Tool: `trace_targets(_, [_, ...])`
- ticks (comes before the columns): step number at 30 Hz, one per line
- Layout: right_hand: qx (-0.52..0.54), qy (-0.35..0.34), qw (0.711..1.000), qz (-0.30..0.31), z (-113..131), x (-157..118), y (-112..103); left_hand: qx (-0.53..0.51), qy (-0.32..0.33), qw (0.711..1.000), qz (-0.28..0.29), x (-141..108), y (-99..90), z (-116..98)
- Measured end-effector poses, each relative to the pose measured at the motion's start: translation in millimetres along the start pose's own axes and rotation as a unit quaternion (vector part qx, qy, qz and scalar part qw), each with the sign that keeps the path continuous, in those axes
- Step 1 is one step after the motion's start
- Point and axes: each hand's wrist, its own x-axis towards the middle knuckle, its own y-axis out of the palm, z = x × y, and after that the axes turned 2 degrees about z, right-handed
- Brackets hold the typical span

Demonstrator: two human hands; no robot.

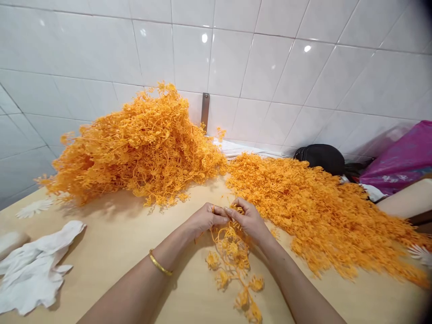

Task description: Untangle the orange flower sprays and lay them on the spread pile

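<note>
Orange plastic flower sprigs (pixel 232 252) hang from between my two hands toward the front of the table, their small heads spread on thin stems. My left hand (pixel 211 218) pinches the stem end, fingers closed. My right hand (pixel 248 220) meets it from the right, thumb and fingers closed on the same sprig's stems and little heads. The fingertips of both hands nearly touch; the exact grip point is partly hidden. A tall tangled heap of orange sprigs (pixel 145 148) stands behind to the left. A flatter pile of orange flower pieces (pixel 313 207) spreads out on the right.
On the light wooden table (pixel 118 252), white gloves (pixel 37 265) lie at the left beside a white flower-shaped piece (pixel 33 208). A black case (pixel 320 158) and a purple bag (pixel 400 155) sit at the back right. A tiled wall (pixel 236 58) closes the back.
</note>
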Motion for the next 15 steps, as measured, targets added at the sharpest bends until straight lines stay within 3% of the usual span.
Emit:
trace_targets(3, [0.133,0.064,0.987,0.07,-0.5,-1.3,1.0,0.015,0.013,1.0,0.015,-1.6,0.9,0.2])
trace_targets(6, [0.212,0.094,0.969,0.09,-3.1,-1.7,0.4,0.019,0.021,1.0,-0.009,-1.5,4.1,-0.5])
trace_targets(9, [0.211,0.114,0.968,0.07,-6.1,-0.8,-1.6,0.001,0.028,0.999,-0.018,0.0,9.0,-1.8])
trace_targets(15, [0.164,0.038,0.986,-0.016,-9.0,2.5,5.1,-0.056,0.012,0.997,-0.056,3.1,12.1,-4.5])
